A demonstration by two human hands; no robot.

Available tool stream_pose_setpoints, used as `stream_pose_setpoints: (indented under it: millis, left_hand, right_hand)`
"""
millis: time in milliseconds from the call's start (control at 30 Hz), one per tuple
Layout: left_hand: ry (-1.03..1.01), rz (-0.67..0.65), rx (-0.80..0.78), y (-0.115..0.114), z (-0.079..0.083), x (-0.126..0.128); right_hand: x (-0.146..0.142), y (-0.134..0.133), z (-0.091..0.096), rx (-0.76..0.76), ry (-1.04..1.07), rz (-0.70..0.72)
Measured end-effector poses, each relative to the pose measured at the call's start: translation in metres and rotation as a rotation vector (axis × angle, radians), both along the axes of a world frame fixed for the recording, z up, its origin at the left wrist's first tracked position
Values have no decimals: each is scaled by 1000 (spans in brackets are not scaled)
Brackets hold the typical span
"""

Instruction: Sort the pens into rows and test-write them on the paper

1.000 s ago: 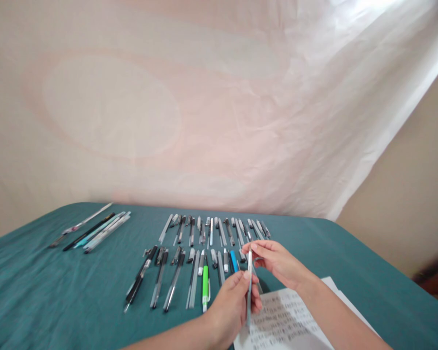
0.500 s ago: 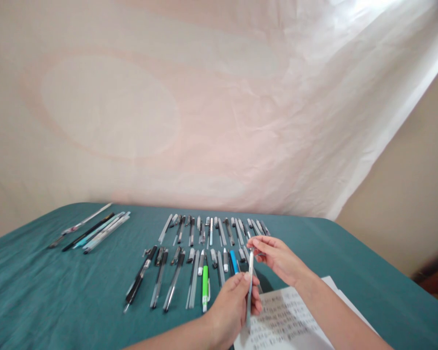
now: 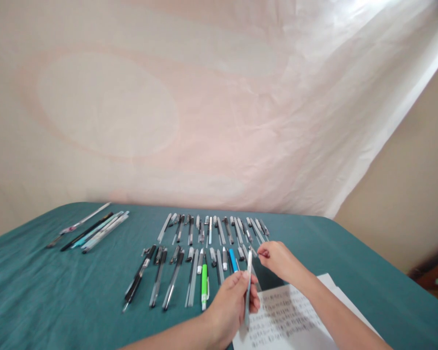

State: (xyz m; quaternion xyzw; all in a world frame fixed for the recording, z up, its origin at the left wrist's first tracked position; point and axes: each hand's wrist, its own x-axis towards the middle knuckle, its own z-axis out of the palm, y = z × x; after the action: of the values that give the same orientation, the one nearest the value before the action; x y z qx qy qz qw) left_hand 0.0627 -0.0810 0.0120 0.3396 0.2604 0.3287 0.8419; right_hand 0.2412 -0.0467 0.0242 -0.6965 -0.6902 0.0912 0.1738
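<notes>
My left hand (image 3: 230,299) is closed around a slim pale pen (image 3: 249,265), held upright and slightly tilted with its upper end showing above the thumb. Just right of that end, my right hand (image 3: 282,260) is closed with curled fingertips; whether anything small is pinched in them is hidden. Below both hands lie handwritten sheets of paper (image 3: 282,318). Beside the left hand rest a bright green pen (image 3: 204,284) and a blue pen part (image 3: 233,260), within a front row of taken-apart pens.
A second row of pens and caps, with a grey pen (image 3: 164,228) at its left end, lies farther back on the green tablecloth (image 3: 76,301). At the far left is a bunch of pens (image 3: 102,231) beside a long thin stick (image 3: 89,217). A pale sheet (image 3: 204,121) hangs behind the table.
My right hand has moved off the pen's upper end, a little right and down, and its fingers have curled in. The left hand keeps hold of the pen in nearly the same place.
</notes>
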Motion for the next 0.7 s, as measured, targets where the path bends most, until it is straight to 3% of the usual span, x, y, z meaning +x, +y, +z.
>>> stream_pose_setpoints:
  millis: [167,433,700]
  left_hand:
    - [1,-2,1,0,0,0]
    - [17,-1,4,-1,1,0]
    - [26,-17,28,-1,0,1]
  right_hand:
    - [7,4,-14,0,22,-61]
    - [6,2,-14,-73,55,-50]
    - [-2,2,-17,-26,23,-66]
